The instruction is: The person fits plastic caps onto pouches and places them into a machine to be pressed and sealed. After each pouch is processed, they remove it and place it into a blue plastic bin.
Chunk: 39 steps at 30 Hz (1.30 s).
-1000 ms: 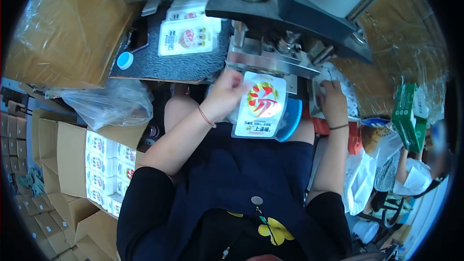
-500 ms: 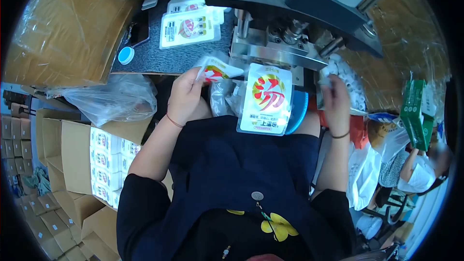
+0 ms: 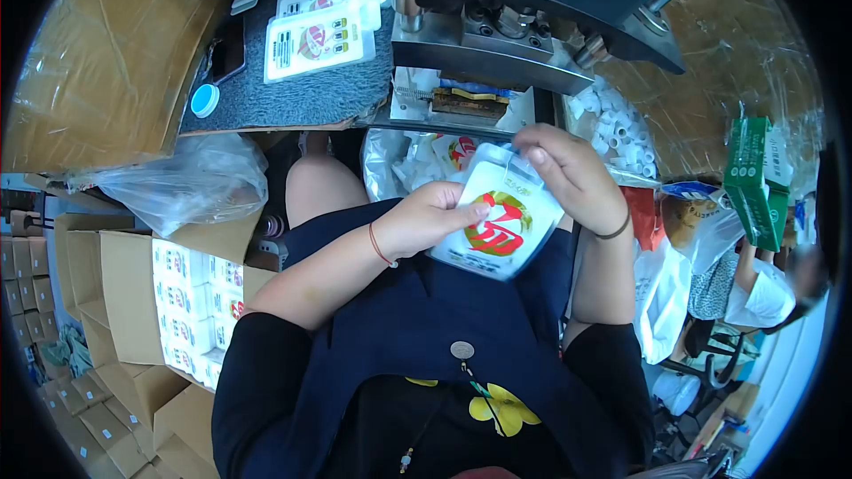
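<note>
1. Containers
- An open cardboard box [image 3: 124, 293] stands at the person's left. It holds white printed packs [image 3: 191, 302] stacked in rows on edge.
- A clear plastic bag [image 3: 395, 160] hangs below the tabletop [image 3: 293, 98] edge, just beyond the knees. It holds loose printed pouches; their number cannot be told.
- White caps [image 3: 612, 129] lie heaped to the right of the sealing machine [image 3: 497, 0]. Whether a tray holds them cannot be told.
- A stack of flat pouches [image 3: 315, 40] lies on the grey mat of the tabletop, with a blue cap [image 3: 204, 100] near the mat's left edge.

2. Hands and pouch
- The pouch [image 3: 497, 231] is white with a red character. It sits tilted over the lap, below the machine and apart from it.
- Left hand [image 3: 426, 217]: grip closed on the pouch's left edge, thumb on the face.
- Right hand [image 3: 572, 177]: grip pinched on the pouch's top edge.

3. Change since 0.5 s ago
- The pouch then hung upright at the machine's head. It is now clear of the machine and held in both hands.
- The left hand then held a smaller pouch near the tabletop edge.
- The right hand was then raised beside the caps.

4. Surroundings
- At far right, another person holds a green box [image 3: 754, 191].
</note>
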Each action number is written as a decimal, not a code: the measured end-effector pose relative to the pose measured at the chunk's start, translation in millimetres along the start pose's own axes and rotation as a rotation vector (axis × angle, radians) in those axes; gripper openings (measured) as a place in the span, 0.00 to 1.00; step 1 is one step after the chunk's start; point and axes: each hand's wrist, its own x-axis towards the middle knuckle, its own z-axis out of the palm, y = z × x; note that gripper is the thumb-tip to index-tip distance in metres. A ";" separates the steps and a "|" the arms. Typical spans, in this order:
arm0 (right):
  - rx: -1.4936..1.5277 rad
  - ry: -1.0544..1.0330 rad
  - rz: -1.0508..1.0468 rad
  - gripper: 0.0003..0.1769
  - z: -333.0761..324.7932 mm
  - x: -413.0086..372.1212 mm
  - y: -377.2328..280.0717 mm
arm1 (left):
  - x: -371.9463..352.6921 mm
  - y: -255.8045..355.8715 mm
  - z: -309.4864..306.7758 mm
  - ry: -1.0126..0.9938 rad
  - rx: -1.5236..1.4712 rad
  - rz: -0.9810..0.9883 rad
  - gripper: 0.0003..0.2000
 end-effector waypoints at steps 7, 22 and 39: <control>-0.744 0.070 0.503 0.12 -30.0 -18.2 69.3 | 23.5 27.7 -35.6 0.165 -0.094 0.060 0.15; -0.515 0.525 0.278 0.17 -12.0 -29.9 103.8 | -19.1 73.7 -152.8 0.761 1.963 0.308 0.32; 0.037 0.239 0.014 0.10 34.1 26.0 -17.3 | -14.0 19.0 -22.8 0.326 0.465 0.199 0.10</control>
